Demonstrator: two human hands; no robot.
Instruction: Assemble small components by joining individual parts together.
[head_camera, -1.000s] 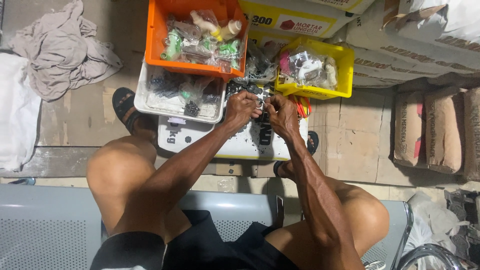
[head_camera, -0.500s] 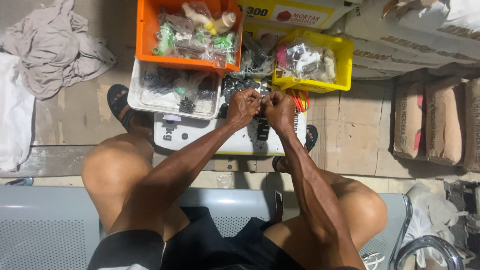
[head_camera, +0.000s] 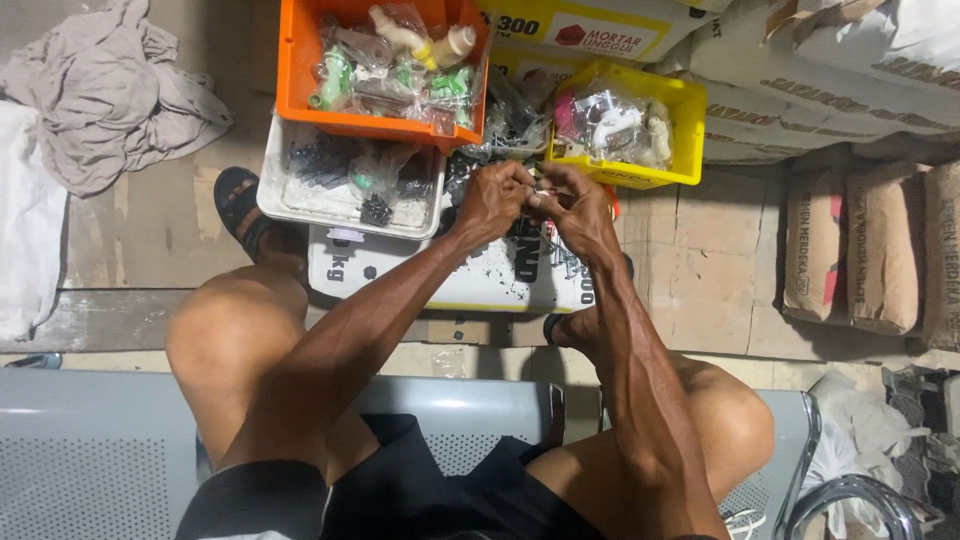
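Seated on grey metal bench (head_camera: 90, 450), knees apart. Left hand (head_camera: 492, 200) and right hand (head_camera: 575, 205) meet, fingertips pinched together on a small part (head_camera: 540, 192), too tiny to identify; work seems mid-way. Beyond: white tray (head_camera: 290, 205), orange bin (head_camera: 300, 80), yellow bin (head_camera: 685, 130). Against half a second ago, hands barely shifted.

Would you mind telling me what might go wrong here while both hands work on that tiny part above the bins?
1. The small part is pinched between the left hand and right hand in mid-air; if it slips, it may vanish among the loose black pieces on the white sack below.
2. The orange bin sits partly on the white tray; a knock could tip it.
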